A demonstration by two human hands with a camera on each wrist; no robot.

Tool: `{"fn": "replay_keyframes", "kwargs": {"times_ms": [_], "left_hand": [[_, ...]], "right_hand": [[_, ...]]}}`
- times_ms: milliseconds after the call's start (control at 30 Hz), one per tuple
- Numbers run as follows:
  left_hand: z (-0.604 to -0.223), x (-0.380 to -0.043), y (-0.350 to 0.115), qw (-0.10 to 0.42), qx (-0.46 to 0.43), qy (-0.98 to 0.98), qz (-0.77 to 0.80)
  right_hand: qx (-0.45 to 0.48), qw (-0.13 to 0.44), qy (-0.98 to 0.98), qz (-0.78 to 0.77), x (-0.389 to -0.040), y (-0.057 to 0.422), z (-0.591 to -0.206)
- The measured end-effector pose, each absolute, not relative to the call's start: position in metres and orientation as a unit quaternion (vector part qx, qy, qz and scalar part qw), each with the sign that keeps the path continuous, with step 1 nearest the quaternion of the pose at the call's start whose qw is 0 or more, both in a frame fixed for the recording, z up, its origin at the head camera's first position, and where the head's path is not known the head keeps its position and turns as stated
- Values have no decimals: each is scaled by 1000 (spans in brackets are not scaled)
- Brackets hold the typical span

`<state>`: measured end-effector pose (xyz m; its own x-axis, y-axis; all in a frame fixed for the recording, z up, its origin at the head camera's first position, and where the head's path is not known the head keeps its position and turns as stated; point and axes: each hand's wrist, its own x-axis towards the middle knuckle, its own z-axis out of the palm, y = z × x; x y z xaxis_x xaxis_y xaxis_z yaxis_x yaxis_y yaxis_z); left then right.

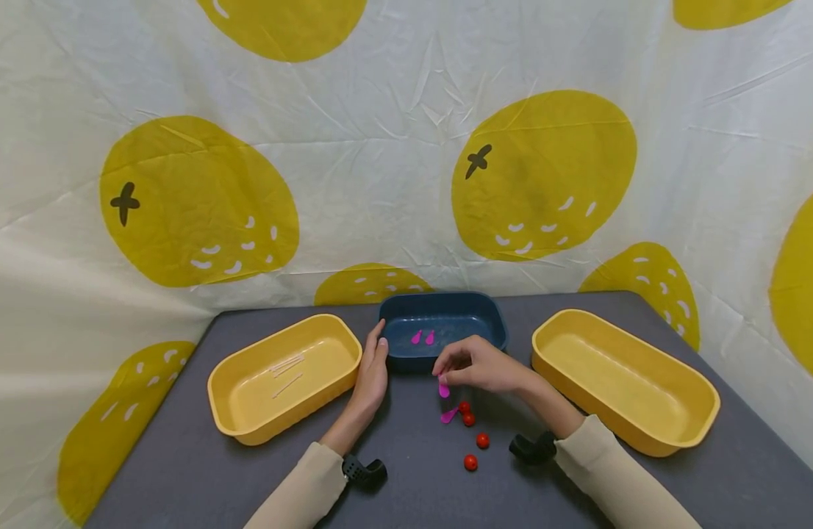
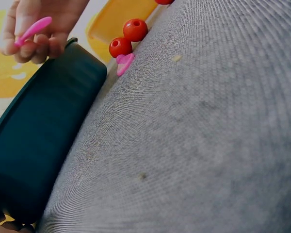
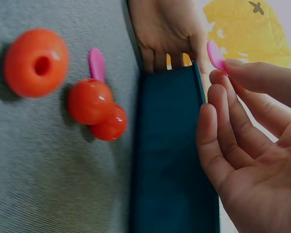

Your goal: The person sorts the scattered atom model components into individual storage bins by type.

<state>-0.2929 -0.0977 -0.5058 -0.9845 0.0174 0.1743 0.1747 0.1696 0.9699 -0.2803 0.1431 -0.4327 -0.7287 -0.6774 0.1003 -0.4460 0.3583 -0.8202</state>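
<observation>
**Pink piece pinched by right hand, near side of blue tray**

Clock directions as read in the head view. A pink piece (image 1: 444, 391) is pinched by its narrow end between the thumb and fingertips of the right hand (image 1: 482, 364); its long axis is hung toward 6 o'clock from the pinch, broad end lowest. The blue tray (image 1: 409, 364) lies at 12 o'clock, its near wall close by; within it, a pink pair (image 1: 416, 337) is seen at about 11 o'clock. The left hand (image 1: 372, 375) is laid along the tray's 9 o'clock end, fingers extended, nothing lifted. The right hand is judged the nearer to the piece; tray wall clearance is judged the critical relation.

Appearance: bright pink, small, flat, rounded at one end, tapered to the other. A loose pink piece (image 1: 449, 416) is noted at 6 o'clock, beside red beads (image 1: 482, 441).
</observation>
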Motion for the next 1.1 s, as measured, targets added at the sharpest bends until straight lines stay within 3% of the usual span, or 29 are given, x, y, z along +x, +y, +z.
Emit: {"fn": "replay_keyframes", "kwargs": {"times_ms": [700, 1100], "left_hand": [[-505, -294, -100, 45, -58, -762, -643], [-502, -293, -99, 42, -59, -760, -646]], "right_hand": [[-296, 93, 838, -449, -331, 150, -400], [-224, 83, 866, -438, -365, 151, -421]]}}
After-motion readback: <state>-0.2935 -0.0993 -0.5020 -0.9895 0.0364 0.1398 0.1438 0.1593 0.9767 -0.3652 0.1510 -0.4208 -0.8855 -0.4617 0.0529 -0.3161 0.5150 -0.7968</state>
